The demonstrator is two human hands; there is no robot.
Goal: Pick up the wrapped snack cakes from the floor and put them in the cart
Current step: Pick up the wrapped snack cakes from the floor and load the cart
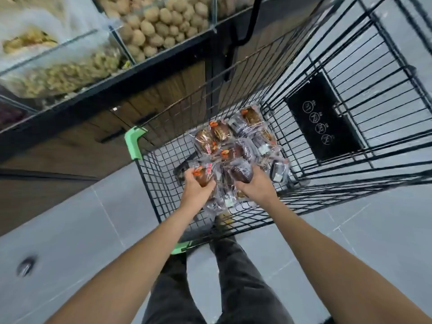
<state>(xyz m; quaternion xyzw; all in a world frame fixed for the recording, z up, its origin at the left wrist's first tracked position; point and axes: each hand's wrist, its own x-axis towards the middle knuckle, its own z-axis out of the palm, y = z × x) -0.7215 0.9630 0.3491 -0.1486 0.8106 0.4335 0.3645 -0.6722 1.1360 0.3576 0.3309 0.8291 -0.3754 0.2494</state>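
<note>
Dark trousers (236, 284) stand on the grey floor (70, 218) at 6 o'clock. Both arms reach toward 12 into the black wire cart (149, 183). The left hand (196, 190) grips a wrapped snack cake (207, 175), and the right hand (257, 185) grips another cake (242, 173), both low inside the basket. Just beyond, more wrapped cakes (233, 141) lie heaped on the cart bottom. A black placard (322, 127) hangs at 2 o'clock. Shelf bins (163, 22) of round tan nuts sit at 11.
</note>
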